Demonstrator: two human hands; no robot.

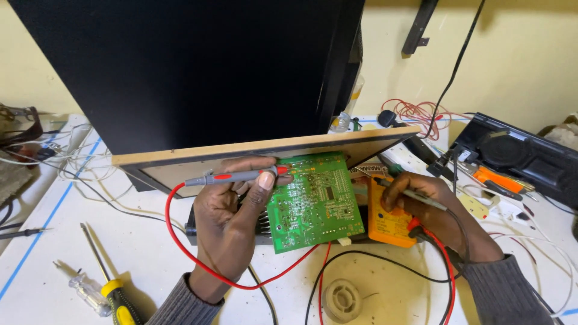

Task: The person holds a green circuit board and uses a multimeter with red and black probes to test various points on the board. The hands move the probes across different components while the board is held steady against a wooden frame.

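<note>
Over ridged green circuit board (314,201), slim probes (232,176)

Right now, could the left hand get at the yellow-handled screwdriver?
Probably, but not freely: the left hand is holding a grey probe over the green board. The screwdriver lies uncovered on the table just beside that arm.

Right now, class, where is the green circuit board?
In the head view the green circuit board sits mid-table, tilted, between the left hand and the orange multimeter under the right hand.
</note>
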